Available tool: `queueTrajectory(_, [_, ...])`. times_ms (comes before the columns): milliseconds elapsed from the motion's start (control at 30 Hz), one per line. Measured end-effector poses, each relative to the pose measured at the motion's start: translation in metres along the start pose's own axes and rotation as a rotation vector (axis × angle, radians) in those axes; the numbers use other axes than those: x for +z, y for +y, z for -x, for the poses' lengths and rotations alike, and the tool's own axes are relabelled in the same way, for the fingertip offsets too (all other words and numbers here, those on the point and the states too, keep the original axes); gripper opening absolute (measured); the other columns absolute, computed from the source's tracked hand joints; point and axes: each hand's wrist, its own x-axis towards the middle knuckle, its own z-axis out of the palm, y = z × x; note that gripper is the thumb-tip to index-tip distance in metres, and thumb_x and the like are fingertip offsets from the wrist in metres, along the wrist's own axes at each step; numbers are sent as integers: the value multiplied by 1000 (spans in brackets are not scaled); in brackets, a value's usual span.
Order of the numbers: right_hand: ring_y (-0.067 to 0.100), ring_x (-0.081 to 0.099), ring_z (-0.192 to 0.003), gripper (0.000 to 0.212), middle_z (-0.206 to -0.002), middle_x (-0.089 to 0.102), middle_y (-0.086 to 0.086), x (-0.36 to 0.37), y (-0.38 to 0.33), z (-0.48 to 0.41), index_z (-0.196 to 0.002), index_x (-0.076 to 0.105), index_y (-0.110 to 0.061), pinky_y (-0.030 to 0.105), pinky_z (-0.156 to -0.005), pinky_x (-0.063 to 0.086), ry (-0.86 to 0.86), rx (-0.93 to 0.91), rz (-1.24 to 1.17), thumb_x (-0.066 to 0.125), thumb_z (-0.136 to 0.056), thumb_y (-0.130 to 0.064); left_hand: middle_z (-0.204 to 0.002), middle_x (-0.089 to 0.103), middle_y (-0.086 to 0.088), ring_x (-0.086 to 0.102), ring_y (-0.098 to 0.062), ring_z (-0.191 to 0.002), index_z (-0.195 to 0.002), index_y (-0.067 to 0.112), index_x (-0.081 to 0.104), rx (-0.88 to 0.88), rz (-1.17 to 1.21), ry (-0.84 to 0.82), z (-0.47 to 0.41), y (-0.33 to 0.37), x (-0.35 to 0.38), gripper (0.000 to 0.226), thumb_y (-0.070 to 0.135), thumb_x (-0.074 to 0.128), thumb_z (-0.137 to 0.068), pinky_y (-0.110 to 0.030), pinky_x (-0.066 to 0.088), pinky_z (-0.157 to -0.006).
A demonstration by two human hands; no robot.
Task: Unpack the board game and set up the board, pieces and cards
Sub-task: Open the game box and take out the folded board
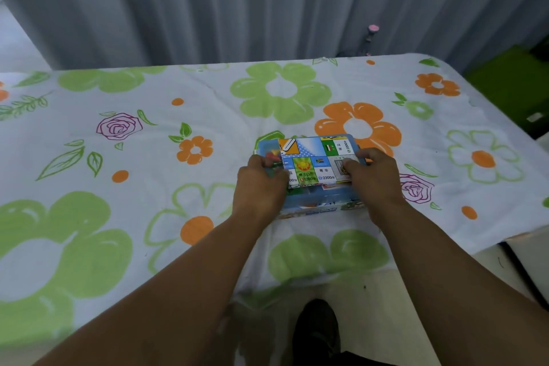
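Blue game box [315, 204] sits open on the surface [445, 187], a little toward 3 o'clock from the middle. A cloth [133, 163] with big green and orange flowers covers the surface. A folded board [310, 159] lies over the top of the game box. Its top shows bright squares with flags, a sun picture and numbers. It hides most of the inside of the box. The blue front wall of the box shows below it at 6 o'clock.

The left hand [261, 184] is at the 9 o'clock side of the folded board. Its grip is closed on that edge, with the fingers curled round it. The right hand [371, 177] is at the 3 o'clock side. Its grip is closed on that edge too, with the thumb on top of the board and the fingers curled over the far side. Both bare arms reach in from 6 o'clock.

Some little pieces [272, 156], red and yellow, peek out in the 10 o'clock corner of the box, just beside the left fingers. They are too blurry to tell what they are.

A grey curtain [237, 3] hangs behind the surface at 12 o'clock. A small pink thing [373, 28] stands on a dark stem in front of the curtain at 1 o'clock. A dark shoe [316, 327] is on the floor at 6 o'clock, between the arms.
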Motion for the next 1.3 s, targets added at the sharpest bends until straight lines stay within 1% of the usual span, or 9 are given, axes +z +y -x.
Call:
queueTrajectory(67, [28,68,-96,23,-117,65,3,1,-2,-1,-105,61,-27,52,-86,57,-2,9,-3,71,-84,-29,-104,64,0,62,-7,-78,-97,24,57,2,31,-25,1,1,4,7,22,63,-93,-21,47,-58])
queueTrajectory(300, [24,69,-96,16,-119,67,-2,3,-3,-13,-96,62,-27,51,-86,58,8,-16,-21,69,-84,-19,-84,64,10,61,-2,-72,-76,28,55,28,90,-59,-8,7,14,27,9,62,-94,-13,47,-55])
queueTrajectory(467, [26,68,-102,14,-128,65,-3,5,-3,-16,-98,62,-29,51,-89,57,0,-61,-10,68,-87,-23,-98,69,2,62,-1,-73,-92,17,67,69,95,-52,-13,7,17,8,11,63,-95,-5,43,-49])
queueTrajectory(600, [25,69,-100,11,-123,68,1,6,-2,-16,-92,63,-32,52,-86,58,8,-72,-18,65,-82,-34,-114,66,-5,67,-16,-94,-104,23,74,123,41,-46,-15,5,20,22,30,64,-85,-31,59,-81])
queueTrajectory(667, [25,69,-98,33,-116,69,2,7,-3,-17,-100,65,-31,51,-86,58,25,-43,-36,64,-71,-48,-113,64,-4,65,-21,-99,-102,29,75,128,15,-16,-15,2,22,31,41,61,-76,-42,57,-88])
queueTrajectory(800, [26,67,-101,34,-114,65,1,6,2,-28,-88,61,-56,52,-87,57,59,-27,-80,63,-54,-58,-105,62,-3,59,-25,-106,-102,21,78,156,-39,66,-12,8,19,22,27,71,-82,-43,51,-93])
queueTrajectory(1000, [21,72,-91,23,-96,71,-6,-2,-36,0,-84,64,-36,47,-78,61,62,-76,-149,69,-65,-25,-80,66,23,67,-14,-93,-79,31,75,114,77,98,-3,25,7,9,22,74,-82,-41,56,-87])
queueTrajectory(1167, [18,72,-88,32,-91,67,-9,-8,-58,14,-103,62,-22,40,-75,62,87,-99,-196,68,-83,2,-85,75,4,68,-4,-70,-81,21,69,-30,357,3,4,35,-5,20,4,66,-91,-20,55,-61])
queueTrajectory(1300, [14,74,-78,32,-93,72,-1,-7,-92,33,-110,61,-13,27,-61,60,52,-72,-334,65,-86,7,-86,74,-4,67,-12,-71,-90,11,66,-85,501,7,9,39,-34,8,4,64,-93,-24,56,-56])
